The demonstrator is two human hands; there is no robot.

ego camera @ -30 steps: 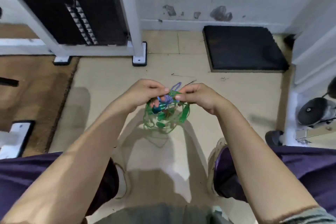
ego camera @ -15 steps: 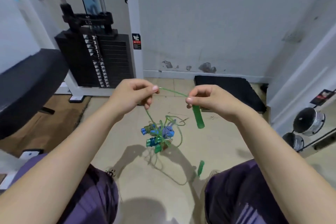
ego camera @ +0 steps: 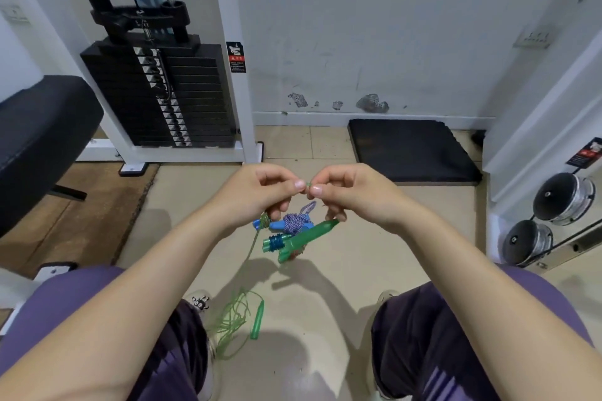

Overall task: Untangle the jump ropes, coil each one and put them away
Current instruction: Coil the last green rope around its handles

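Ropes: tangled bundle [ego camera: 290, 231] of green and blue handles and purple-white cord, hanging beneath both hands; green cord [ego camera: 233, 319] trails to floor.
Left hand [ego camera: 254, 195]: pinching green cord.
Right hand [ego camera: 348, 192]: pinching same cord.
Label: red-black sticker [ego camera: 236, 57] on machine post, unreadable.

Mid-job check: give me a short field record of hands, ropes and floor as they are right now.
left hand: pinches thin green cord at its fingertips
right hand: pinches the same cord, fingertips meeting the left's
hanging knot: blue-and-white braided rope wound around blue and green plastic handles, below both hands
loose green cord: piled on the floor between the feet
spare green handle: on the floor beside that pile
status: still tangled
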